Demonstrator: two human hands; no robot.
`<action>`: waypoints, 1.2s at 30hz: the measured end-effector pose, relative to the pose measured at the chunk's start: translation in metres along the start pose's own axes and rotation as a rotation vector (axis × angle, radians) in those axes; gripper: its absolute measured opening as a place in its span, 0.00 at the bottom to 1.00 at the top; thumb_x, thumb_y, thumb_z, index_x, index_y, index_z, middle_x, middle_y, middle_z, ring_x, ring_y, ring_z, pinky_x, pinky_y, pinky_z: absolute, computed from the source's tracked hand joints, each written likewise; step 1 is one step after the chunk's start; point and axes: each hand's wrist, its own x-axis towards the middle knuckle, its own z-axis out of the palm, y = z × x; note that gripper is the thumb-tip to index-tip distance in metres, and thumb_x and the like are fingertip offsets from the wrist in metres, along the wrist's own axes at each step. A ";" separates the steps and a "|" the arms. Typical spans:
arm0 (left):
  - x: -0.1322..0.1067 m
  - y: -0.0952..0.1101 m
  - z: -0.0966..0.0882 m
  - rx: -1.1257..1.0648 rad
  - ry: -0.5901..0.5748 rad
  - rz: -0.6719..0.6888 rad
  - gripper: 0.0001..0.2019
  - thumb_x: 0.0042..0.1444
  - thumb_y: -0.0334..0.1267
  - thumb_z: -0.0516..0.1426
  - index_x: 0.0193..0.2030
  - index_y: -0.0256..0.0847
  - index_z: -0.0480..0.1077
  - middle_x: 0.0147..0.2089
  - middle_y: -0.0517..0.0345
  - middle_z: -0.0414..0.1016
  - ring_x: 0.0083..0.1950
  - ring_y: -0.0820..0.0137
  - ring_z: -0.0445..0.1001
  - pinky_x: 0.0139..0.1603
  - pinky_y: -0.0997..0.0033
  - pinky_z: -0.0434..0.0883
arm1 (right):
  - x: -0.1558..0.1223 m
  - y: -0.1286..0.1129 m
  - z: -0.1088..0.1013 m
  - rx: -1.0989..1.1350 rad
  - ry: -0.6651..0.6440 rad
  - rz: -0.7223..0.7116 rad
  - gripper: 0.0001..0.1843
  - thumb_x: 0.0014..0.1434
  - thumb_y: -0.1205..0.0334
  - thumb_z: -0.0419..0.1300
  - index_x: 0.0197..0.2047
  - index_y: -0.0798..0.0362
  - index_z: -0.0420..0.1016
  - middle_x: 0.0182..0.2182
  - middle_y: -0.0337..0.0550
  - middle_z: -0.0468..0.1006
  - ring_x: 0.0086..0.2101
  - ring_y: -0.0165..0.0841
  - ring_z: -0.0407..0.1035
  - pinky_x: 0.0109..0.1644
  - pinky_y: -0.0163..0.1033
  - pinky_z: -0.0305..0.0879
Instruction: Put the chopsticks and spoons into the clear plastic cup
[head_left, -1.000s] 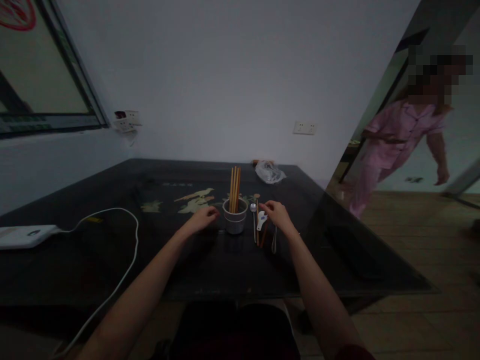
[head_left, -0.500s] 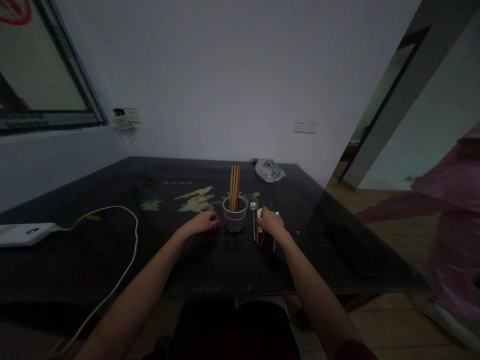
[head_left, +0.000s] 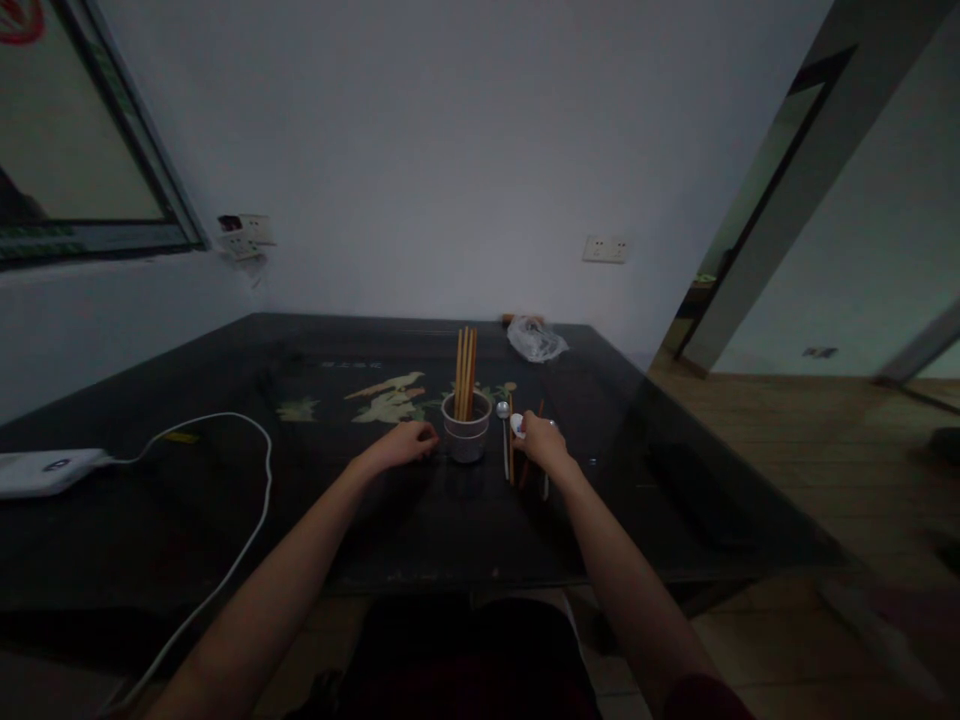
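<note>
fingers of the right hand (head_left: 541, 441), just above it a second ago, now seem to pinch the white ceramic spoon (head_left: 517, 425) right of the round grey cup (head_left: 465, 446), so from afar i judge it gripped, the left hand (head_left: 409, 443) curled, seemingly empty.

The one view comes from the person's head, looking forward and down over the near edge of the table (head_left: 420, 550). The forearms (head_left: 304, 545) enter from below, and the hands (head_left: 541, 442) sit at middle range, under the centre. The wide frame reaches the wall (head_left: 420, 170) beyond and floor (head_left: 810, 430) at right.
</note>
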 end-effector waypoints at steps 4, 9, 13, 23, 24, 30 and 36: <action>0.000 -0.001 0.000 -0.005 -0.002 0.012 0.15 0.54 0.49 0.49 0.34 0.38 0.68 0.29 0.54 0.75 0.29 0.68 0.72 0.30 0.72 0.65 | 0.004 0.006 0.000 0.007 0.000 -0.024 0.16 0.52 0.62 0.61 0.45 0.54 0.69 0.43 0.53 0.77 0.44 0.42 0.72 0.41 0.38 0.62; 0.001 -0.002 0.001 -0.015 -0.003 0.008 0.15 0.54 0.48 0.50 0.35 0.38 0.68 0.31 0.54 0.75 0.29 0.68 0.73 0.30 0.72 0.65 | 0.011 0.015 -0.005 0.059 0.054 -0.029 0.14 0.51 0.64 0.60 0.43 0.52 0.71 0.42 0.50 0.77 0.44 0.40 0.72 0.42 0.37 0.61; 0.001 -0.003 0.001 -0.002 0.007 0.004 0.15 0.54 0.47 0.50 0.36 0.38 0.68 0.30 0.54 0.75 0.28 0.68 0.73 0.29 0.72 0.65 | 0.019 0.035 -0.015 0.136 0.137 0.033 0.12 0.51 0.63 0.60 0.41 0.51 0.74 0.43 0.47 0.78 0.43 0.38 0.72 0.42 0.35 0.61; 0.001 -0.004 0.002 0.050 0.018 0.028 0.16 0.54 0.46 0.50 0.39 0.38 0.70 0.34 0.54 0.76 0.30 0.68 0.73 0.30 0.73 0.65 | 0.034 0.071 -0.012 0.133 0.195 0.223 0.15 0.51 0.64 0.60 0.43 0.54 0.76 0.42 0.54 0.78 0.45 0.41 0.72 0.45 0.37 0.63; 0.001 -0.004 0.002 0.052 0.018 0.025 0.16 0.54 0.46 0.49 0.40 0.38 0.70 0.34 0.54 0.76 0.30 0.69 0.73 0.30 0.73 0.65 | 0.035 0.072 -0.011 0.130 0.189 0.229 0.15 0.51 0.64 0.60 0.43 0.54 0.77 0.42 0.55 0.78 0.45 0.41 0.72 0.45 0.38 0.63; 0.003 -0.005 0.003 0.068 0.033 0.030 0.16 0.54 0.46 0.50 0.39 0.38 0.70 0.34 0.53 0.76 0.30 0.68 0.73 0.30 0.73 0.64 | 0.039 0.071 -0.006 0.120 0.183 0.231 0.13 0.52 0.66 0.59 0.42 0.53 0.78 0.42 0.55 0.78 0.45 0.41 0.72 0.46 0.38 0.63; 0.003 -0.004 0.003 0.057 0.027 0.022 0.14 0.54 0.45 0.51 0.38 0.38 0.70 0.34 0.53 0.77 0.31 0.68 0.73 0.30 0.74 0.63 | 0.039 0.071 -0.005 0.117 0.172 0.203 0.12 0.54 0.64 0.59 0.42 0.51 0.79 0.42 0.54 0.78 0.45 0.41 0.73 0.46 0.38 0.63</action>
